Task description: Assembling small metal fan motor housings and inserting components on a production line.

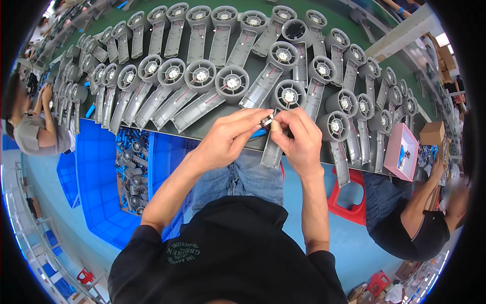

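Note:
In front of my chest, both hands meet at the table's near edge. My left hand (pixel 227 138) is closed, its thumb and fingers pinching a small dark part with pale marks (pixel 266 121). A blue cylinder (pixel 259 133) shows just under those fingertips; whether it is joined to the part is hidden. My right hand (pixel 302 136) is closed too, its thumb and index finger pressed together at the same small part. Right beneath my hands lies a grey fan housing (pixel 272 154), with its round vent (pixel 289 95) pointing away from me and its handle toward me.
Rows of similar grey fan housings (pixel 200 76) cover the green table (pixel 172 53). Blue bins (pixel 96 177) with blue cylinders and grey parts stand at left. At right are a pink box (pixel 401 152), a cardboard box (pixel 432 133), a red stool (pixel 349 210) and a seated person (pixel 415 228). Another person (pixel 38 126) works at left.

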Demonstrator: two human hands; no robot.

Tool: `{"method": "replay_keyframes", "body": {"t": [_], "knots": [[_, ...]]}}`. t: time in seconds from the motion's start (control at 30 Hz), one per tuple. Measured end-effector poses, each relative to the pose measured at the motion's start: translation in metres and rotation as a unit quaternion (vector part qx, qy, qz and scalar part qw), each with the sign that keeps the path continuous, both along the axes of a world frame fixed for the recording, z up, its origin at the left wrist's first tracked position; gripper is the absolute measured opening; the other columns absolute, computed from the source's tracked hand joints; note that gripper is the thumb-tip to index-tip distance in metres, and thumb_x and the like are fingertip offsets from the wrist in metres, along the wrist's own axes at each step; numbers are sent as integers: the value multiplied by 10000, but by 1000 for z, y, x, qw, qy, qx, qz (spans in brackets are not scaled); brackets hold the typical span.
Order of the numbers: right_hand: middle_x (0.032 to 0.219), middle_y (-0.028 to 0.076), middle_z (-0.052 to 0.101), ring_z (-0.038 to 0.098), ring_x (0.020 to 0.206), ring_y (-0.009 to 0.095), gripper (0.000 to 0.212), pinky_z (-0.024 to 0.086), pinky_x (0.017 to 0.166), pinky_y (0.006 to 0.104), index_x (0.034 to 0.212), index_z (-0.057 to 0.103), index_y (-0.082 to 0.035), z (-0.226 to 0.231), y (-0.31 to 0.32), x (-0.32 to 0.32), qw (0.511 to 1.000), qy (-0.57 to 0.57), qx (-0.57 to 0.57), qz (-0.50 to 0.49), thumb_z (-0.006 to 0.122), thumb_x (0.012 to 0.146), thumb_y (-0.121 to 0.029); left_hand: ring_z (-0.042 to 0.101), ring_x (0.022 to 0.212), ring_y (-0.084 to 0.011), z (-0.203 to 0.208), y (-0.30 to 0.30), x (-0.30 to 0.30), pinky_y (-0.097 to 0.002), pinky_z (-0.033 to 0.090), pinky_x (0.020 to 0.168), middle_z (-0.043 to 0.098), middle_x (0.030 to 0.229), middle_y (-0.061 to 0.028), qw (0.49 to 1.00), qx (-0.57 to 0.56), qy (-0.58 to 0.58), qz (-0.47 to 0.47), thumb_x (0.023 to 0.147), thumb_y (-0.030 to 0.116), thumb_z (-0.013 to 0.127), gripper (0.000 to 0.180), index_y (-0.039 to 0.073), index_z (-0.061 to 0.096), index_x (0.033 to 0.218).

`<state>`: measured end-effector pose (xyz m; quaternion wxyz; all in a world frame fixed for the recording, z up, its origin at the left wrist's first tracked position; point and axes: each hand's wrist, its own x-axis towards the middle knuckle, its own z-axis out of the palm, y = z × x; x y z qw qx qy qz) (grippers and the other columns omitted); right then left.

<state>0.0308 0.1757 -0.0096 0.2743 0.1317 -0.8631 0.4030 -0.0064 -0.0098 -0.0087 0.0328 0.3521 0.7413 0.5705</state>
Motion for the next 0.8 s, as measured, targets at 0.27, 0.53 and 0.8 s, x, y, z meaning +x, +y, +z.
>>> {"method": "replay_keyframes", "body": {"t": [0.27, 0.53, 0.8], "knots": [[774, 60, 598, 602, 626, 138, 170, 484, 539, 255, 858, 623, 7, -5, 4, 3, 999, 14, 23, 28, 711, 725, 67, 633, 1030, -307, 4, -4, 0, -337, 496, 883, 639, 1137, -204, 999, -15, 7, -37, 849, -86, 543, 373, -44, 599, 1216], [746, 31, 546, 480, 582, 104, 153, 365, 497, 234, 838, 620, -15, 13, -15, 27, 989, -49, -7, -136, 749, 754, -10, 645, 990, -293, 7, 2, 3, -326, 507, 845, 643, 1128, -195, 1000, 3, 3, 13, 880, -60, 530, 331, -39, 607, 1201], [674, -61, 534, 428, 582, 8, 103, 283, 498, 182, 853, 625, 16, 43, -35, 82, 865, -331, -336, -174, 633, 908, -71, 595, 845, -287, 18, 21, 8, -349, 497, 723, 600, 988, -184, 988, 118, 57, 81, 907, -79, 447, 314, -21, 580, 1185]]}}
